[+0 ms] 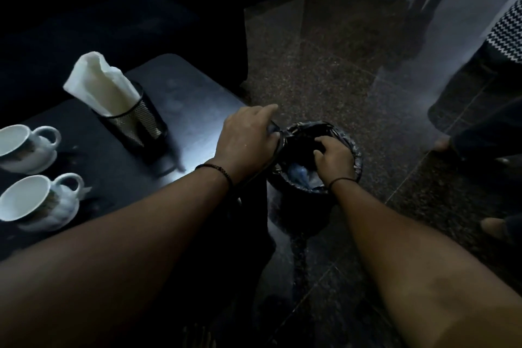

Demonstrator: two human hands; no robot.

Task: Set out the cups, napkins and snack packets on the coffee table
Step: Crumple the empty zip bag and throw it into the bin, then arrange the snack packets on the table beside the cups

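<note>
Both forearms reach forward: left grip (245,135) pinches the bin liner (354,150) edge, right grip (334,159) curls inside the bin, contents unclear. Cups (28,200) and napkins (99,85) sit on the counter (192,110).

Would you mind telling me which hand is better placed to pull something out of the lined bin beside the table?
The right hand: its fingers already reach inside the bin, above the bluish item. The left hand is busy at the liner's rim, seemingly holding it open.
</note>
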